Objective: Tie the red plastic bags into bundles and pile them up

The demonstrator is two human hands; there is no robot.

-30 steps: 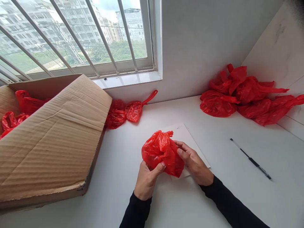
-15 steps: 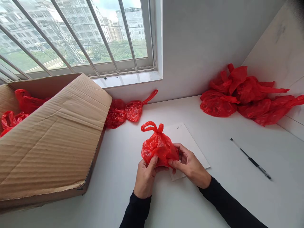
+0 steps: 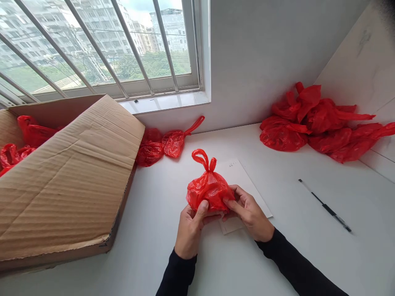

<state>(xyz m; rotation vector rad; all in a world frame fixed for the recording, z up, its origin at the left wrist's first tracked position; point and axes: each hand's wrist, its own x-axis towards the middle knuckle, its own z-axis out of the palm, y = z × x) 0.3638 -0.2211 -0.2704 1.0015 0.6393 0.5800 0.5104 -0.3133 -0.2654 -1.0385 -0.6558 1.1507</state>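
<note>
A knotted red plastic bag [image 3: 210, 191] is held up between both hands above the white table, its handle loops standing at the top. My left hand [image 3: 191, 226] grips the lower left of the bag, thumb in front and fingers beneath. On the right side my right hand [image 3: 249, 213] pinches it with the thumb in front and the other fingers partly hidden behind. What the bag contains cannot be seen. Beneath and behind it lies a white paper pad [image 3: 243, 185] with small marks near its top edge.
An open cardboard box [image 3: 70, 181] with red bags inside stands at the left. Two red bags [image 3: 174, 144] lie beside it by the wall. A pile of red bags [image 3: 314, 123] sits in the right corner. A pen [image 3: 331, 213] and its cap end lie on the right.
The bag has tilted slightly and shifted a little up and right in my hands, with its loops now more upright. Both hands keep their hold.
</note>
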